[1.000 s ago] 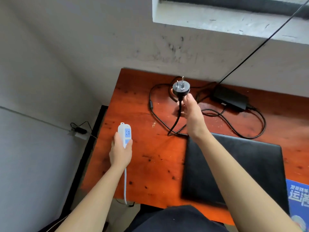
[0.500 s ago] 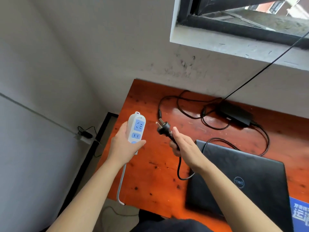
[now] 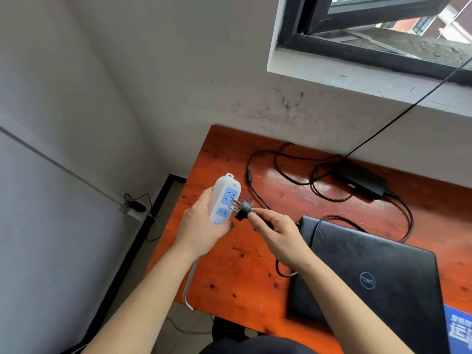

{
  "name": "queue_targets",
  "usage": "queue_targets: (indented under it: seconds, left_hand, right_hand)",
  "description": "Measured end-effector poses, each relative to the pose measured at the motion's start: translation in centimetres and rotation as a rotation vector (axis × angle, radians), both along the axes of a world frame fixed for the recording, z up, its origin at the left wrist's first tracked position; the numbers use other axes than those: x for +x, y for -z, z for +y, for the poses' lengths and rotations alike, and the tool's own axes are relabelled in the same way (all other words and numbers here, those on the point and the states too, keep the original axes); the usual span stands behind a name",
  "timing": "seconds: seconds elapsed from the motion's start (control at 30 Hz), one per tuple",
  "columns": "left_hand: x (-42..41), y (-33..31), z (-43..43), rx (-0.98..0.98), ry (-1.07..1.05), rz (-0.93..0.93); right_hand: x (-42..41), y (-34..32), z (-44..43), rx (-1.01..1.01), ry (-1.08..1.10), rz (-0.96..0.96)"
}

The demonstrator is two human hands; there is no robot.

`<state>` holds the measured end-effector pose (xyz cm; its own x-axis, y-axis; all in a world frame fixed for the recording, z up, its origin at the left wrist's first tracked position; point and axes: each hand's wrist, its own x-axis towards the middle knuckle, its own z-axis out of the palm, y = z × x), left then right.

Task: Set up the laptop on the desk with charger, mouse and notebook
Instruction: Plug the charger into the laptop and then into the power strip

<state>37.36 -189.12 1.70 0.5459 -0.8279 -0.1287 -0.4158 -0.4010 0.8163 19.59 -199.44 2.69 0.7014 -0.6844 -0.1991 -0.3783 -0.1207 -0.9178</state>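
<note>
The left hand (image 3: pixel 201 231) grips a white power strip (image 3: pixel 223 200) with blue sockets, fingers wrapped round its lower half, holding it above the desk's (image 3: pixel 229 272) left edge. The right hand (image 3: pixel 278 233) pinches the black charger plug (image 3: pixel 242 206) by its neck. Half a second ago the plug stood apart from the strip; now its prongs meet the upper socket, their metal showing in part, so it is not pushed home. Both hands have risen and closed together. The plug's cable runs back over the desk to the charger brick (image 3: pixel 360 181) near the wall. The closed Dell laptop (image 3: pixel 370 282) lies flat at right, a blue printed booklet (image 3: pixel 459 325) just beside it.
</note>
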Motion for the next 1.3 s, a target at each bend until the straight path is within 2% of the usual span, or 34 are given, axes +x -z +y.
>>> queue_targets:
  seconds: [0.3, 0.5, 0.73, 0.87, 1.03, 1.3]
  left_hand:
    - [-0.5, -0.1, 0.4, -0.008, 0.04, -0.048]
    - [-0.8, -0.2, 0.3, -0.005, 0.06, -0.049]
    - [-0.9, -0.3, 0.1, 0.003, 0.075, -0.02]
    - [-0.7, -0.7, 0.2, 0.012, 0.108, 0.011]
    - [-0.6, -1.1, 0.4, 0.006, 0.117, 0.058]
    - [-0.9, -1.3, 0.4, -0.01, 0.117, 0.046]
  right_hand:
    - [-0.3, 0.3, 0.0, 0.054, 0.04, -0.019]
    - [-0.8, 0.4, -0.1, -0.043, 0.073, -0.014]
    - [-1.6, 0.4, -0.2, -0.064, 0.053, -0.063]
    - [-1.9, 0.8, -0.6, -0.236, 0.054, -0.044]
    - [-1.8, 1.0, -1.4, -0.357, 0.016, -0.052]
    - [-1.7, 0.5, -1.4, -0.369, -0.004, -0.046]
